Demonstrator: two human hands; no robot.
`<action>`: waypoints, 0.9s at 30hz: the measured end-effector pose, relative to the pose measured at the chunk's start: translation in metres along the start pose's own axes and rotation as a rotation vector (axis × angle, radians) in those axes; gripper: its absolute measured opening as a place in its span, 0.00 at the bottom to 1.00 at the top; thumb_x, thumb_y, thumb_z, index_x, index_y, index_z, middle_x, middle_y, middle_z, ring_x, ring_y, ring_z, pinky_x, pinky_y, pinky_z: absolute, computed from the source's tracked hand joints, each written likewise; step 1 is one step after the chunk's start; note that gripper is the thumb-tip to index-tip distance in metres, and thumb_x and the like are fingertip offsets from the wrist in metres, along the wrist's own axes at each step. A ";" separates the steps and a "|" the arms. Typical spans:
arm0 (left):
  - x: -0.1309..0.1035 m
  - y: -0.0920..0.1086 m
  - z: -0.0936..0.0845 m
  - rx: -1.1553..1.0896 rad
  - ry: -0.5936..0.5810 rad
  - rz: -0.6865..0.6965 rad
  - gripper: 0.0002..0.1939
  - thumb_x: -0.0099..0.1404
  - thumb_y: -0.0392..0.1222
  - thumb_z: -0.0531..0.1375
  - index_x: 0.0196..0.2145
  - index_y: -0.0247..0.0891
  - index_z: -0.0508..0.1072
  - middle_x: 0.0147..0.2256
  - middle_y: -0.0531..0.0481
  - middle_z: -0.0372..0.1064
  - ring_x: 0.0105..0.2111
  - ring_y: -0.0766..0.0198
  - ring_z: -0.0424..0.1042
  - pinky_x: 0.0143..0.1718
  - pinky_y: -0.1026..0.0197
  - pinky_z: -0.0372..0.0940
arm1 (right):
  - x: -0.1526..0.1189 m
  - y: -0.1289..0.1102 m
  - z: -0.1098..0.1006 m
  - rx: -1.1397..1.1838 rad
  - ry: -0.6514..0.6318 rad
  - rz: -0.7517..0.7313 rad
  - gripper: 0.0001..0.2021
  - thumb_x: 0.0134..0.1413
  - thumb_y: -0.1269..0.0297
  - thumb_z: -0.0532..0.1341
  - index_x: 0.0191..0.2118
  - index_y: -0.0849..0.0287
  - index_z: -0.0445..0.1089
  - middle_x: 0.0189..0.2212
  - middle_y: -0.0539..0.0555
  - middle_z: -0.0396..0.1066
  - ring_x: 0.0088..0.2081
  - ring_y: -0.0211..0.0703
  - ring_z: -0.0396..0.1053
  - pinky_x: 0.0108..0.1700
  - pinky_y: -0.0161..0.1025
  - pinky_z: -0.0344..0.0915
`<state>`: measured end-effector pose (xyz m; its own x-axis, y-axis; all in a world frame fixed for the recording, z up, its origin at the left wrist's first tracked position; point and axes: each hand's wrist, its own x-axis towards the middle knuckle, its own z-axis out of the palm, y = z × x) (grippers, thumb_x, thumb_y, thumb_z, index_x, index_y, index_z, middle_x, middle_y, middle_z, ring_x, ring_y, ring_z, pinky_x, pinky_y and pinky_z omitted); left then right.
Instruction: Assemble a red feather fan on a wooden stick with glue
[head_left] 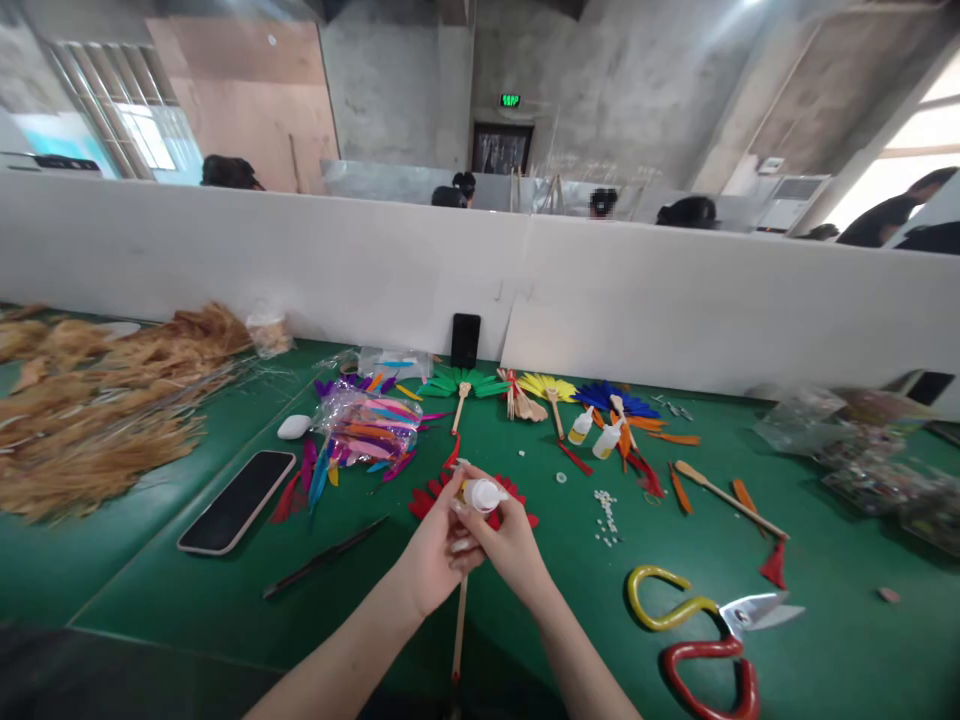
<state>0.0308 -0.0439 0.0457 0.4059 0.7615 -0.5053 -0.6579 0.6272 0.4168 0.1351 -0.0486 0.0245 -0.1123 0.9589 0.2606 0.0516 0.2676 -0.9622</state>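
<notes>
Lower centre of frame: my left hand (435,552) and right hand (514,548) pinch a white bottle (482,495) over the red fan (424,499).

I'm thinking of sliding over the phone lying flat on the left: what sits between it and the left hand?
In the head view, a dark, slender tool lies aslant on the green tabletop between the phone and the left hand.

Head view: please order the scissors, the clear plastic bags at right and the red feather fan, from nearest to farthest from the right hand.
1. Red feather fan: beneath the right hand.
2. Scissors: lower right.
3. Clear plastic bags: far right.
</notes>
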 end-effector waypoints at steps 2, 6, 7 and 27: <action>0.005 0.000 0.000 0.040 -0.055 -0.030 0.18 0.59 0.56 0.58 0.28 0.36 0.65 0.14 0.62 0.46 0.10 0.78 0.44 0.09 0.73 0.40 | 0.009 -0.003 -0.001 0.036 0.022 0.027 0.21 0.50 0.56 0.61 0.49 0.61 0.68 0.44 0.58 0.73 0.45 0.50 0.70 0.48 0.48 0.67; 0.005 0.004 -0.008 0.224 -0.138 -0.080 0.21 0.58 0.59 0.56 0.28 0.35 0.65 0.19 0.59 0.53 0.11 0.78 0.44 0.10 0.72 0.35 | 0.032 0.010 -0.019 0.013 0.116 0.019 0.18 0.49 0.54 0.60 0.41 0.64 0.72 0.37 0.59 0.75 0.39 0.50 0.73 0.43 0.45 0.69; 0.001 0.005 -0.012 0.291 -0.130 -0.053 0.21 0.59 0.59 0.56 0.29 0.35 0.66 0.20 0.59 0.53 0.12 0.78 0.43 0.11 0.72 0.35 | 0.040 0.017 -0.027 -0.026 0.143 0.040 0.20 0.49 0.53 0.60 0.41 0.65 0.72 0.36 0.60 0.75 0.38 0.50 0.73 0.41 0.44 0.69; -0.099 0.047 -0.095 0.820 0.373 0.481 0.21 0.52 0.59 0.62 0.25 0.41 0.60 0.16 0.61 0.50 0.16 0.72 0.50 0.16 0.70 0.50 | 0.099 0.114 -0.070 -0.680 0.253 0.166 0.21 0.40 0.52 0.65 0.34 0.66 0.72 0.30 0.58 0.70 0.33 0.48 0.68 0.36 0.39 0.64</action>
<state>-0.1002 -0.1056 0.0433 -0.1023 0.9509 -0.2923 -0.0049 0.2933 0.9560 0.1989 0.0832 -0.0536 0.1781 0.9623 0.2056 0.6599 0.0382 -0.7504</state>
